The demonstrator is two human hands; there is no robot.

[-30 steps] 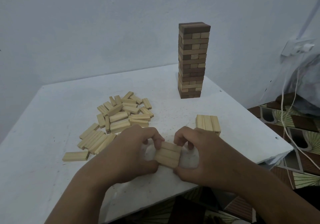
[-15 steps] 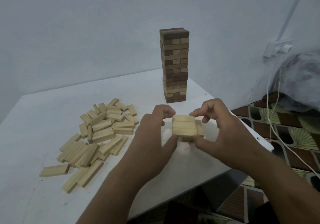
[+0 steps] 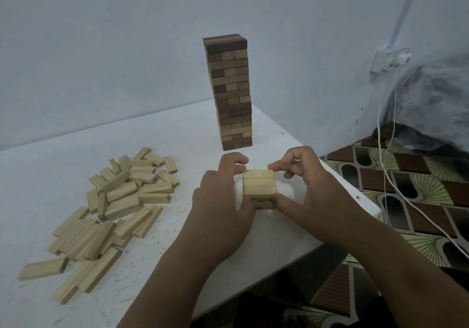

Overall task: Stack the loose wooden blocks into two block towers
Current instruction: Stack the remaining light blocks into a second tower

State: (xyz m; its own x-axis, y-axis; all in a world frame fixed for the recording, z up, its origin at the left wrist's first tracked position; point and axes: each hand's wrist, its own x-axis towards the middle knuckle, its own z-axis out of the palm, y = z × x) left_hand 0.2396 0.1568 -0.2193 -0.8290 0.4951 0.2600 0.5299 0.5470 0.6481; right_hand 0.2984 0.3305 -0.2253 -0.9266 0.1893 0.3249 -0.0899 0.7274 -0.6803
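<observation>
A tall tower (image 3: 231,91) of dark and light wooden blocks stands at the table's far right corner. In front of it, a layer of three pale blocks (image 3: 258,182) sits across a lower layer (image 3: 265,203) near the right edge. My left hand (image 3: 223,198) grips that top layer from the left, and my right hand (image 3: 312,190) pinches it from the right and back. A heap of loose pale blocks (image 3: 121,190) lies to the left.
The white table (image 3: 177,129) ends in an edge just right of my hands, with patterned floor (image 3: 411,200) below. White cables (image 3: 388,175) hang from a wall socket (image 3: 388,59). More loose blocks (image 3: 43,268) lie near the front left.
Both hands carried the three-block layer from the front of the table to the right and set it crosswise over the other layer. The camera view shifted right.
</observation>
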